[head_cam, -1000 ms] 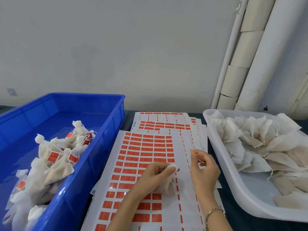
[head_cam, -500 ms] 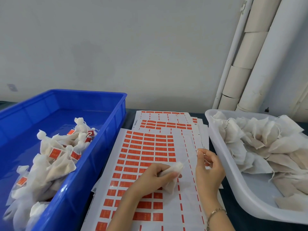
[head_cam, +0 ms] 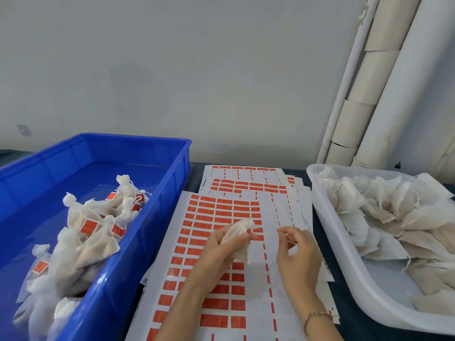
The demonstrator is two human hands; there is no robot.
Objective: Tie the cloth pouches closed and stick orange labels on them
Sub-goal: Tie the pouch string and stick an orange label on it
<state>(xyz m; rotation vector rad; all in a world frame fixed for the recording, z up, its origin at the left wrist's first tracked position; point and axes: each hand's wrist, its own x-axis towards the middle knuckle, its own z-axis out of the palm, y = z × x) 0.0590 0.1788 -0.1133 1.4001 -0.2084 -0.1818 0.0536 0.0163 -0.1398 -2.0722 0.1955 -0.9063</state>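
Note:
My left hand [head_cam: 218, 244] grips a white cloth pouch [head_cam: 237, 233] by its gathered neck, held above the label sheets. Just to its right, my right hand [head_cam: 296, 252] pinches the pouch's thin drawstring [head_cam: 286, 234] between thumb and fingertips. Under both hands lies a white sheet of orange labels [head_cam: 216, 215], with part of its rows peeled off. Tied pouches with orange labels [head_cam: 88, 230] are piled in the blue bin [head_cam: 152, 212] on the left. Unlabelled pouches [head_cam: 384, 212] fill the white tray [head_cam: 327, 217] on the right.
More label sheets [head_cam: 248, 183] are stacked behind the top one on the dark table. White pipes [head_cam: 364, 94] run up the grey wall at the back right. The bin and tray flank the sheets closely.
My left hand has lifted and turned the pouch so its neck points up and right. My right hand still pinches the string and has stayed beside the pouch.

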